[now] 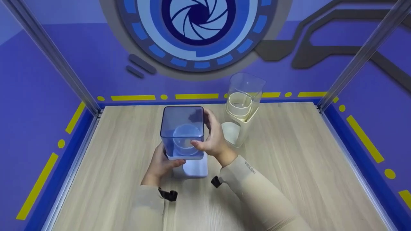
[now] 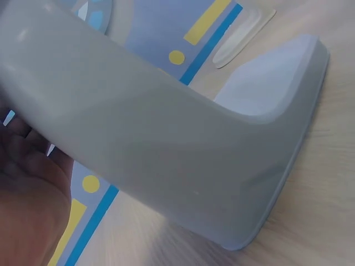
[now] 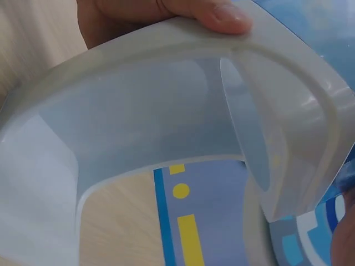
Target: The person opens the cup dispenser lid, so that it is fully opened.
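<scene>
Both hands are on a dispenser with a see-through blue square tank (image 1: pixel 182 120) over a white C-shaped stand (image 1: pixel 196 166). My left hand (image 1: pixel 160 165) grips the upper part of the stand from the left, its thumb (image 3: pixel 224 16) lying along the white edge. From the right, my right hand (image 1: pixel 213 136) holds the blue tank, fingers round its far side and thumb on its front. A round opening shows through the tank's bottom. In the left wrist view the stand's smooth back (image 2: pixel 150 127) covers most of the frame, and its base reaches down near the wooden table.
A similar dispenser stands behind to the right, with a clear tank (image 1: pixel 246 85) and a cream stand (image 1: pixel 245 133). The wooden table (image 1: pixel 289 160) is bounded by blue walls (image 1: pixel 369 106) and metal corner posts (image 1: pixel 54 54).
</scene>
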Demonstrator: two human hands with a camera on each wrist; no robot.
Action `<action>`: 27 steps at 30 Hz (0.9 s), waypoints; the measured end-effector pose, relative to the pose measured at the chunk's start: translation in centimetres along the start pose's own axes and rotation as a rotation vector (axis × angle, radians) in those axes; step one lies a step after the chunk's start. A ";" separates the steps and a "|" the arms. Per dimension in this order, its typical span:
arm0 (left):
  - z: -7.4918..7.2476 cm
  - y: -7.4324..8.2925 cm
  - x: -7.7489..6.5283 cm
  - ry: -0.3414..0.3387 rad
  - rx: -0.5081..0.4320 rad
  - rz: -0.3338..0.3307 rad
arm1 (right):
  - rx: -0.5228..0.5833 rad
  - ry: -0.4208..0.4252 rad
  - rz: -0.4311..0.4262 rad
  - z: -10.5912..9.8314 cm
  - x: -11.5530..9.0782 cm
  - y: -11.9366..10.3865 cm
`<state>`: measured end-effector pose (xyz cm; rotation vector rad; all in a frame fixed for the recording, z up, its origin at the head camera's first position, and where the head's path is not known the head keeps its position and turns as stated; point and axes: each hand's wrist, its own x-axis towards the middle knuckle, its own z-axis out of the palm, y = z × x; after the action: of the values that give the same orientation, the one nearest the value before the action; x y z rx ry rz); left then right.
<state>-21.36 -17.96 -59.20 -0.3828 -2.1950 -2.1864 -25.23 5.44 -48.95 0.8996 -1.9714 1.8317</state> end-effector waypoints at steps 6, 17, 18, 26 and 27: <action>-0.1 -0.1 0.1 -0.012 -0.026 0.009 | -0.048 -0.031 -0.041 -0.1 0.4 -0.3; 0.3 -0.2 -0.2 0.008 -0.014 -0.017 | -0.025 0.004 0.045 0.0 0.0 0.0; 0.2 -0.3 -0.2 0.012 -0.011 -0.011 | -0.025 0.004 0.048 0.0 0.0 0.1; 0.0 -0.7 -0.1 0.017 0.004 0.013 | 0.021 0.013 0.076 0.1 0.3 0.3; -0.1 -0.7 0.0 0.017 0.006 0.014 | 0.028 0.014 0.079 0.1 0.4 0.4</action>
<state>-21.47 -18.01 -59.93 -0.3770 -2.1836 -2.1669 -25.73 5.26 -49.02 0.8260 -2.0049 1.9075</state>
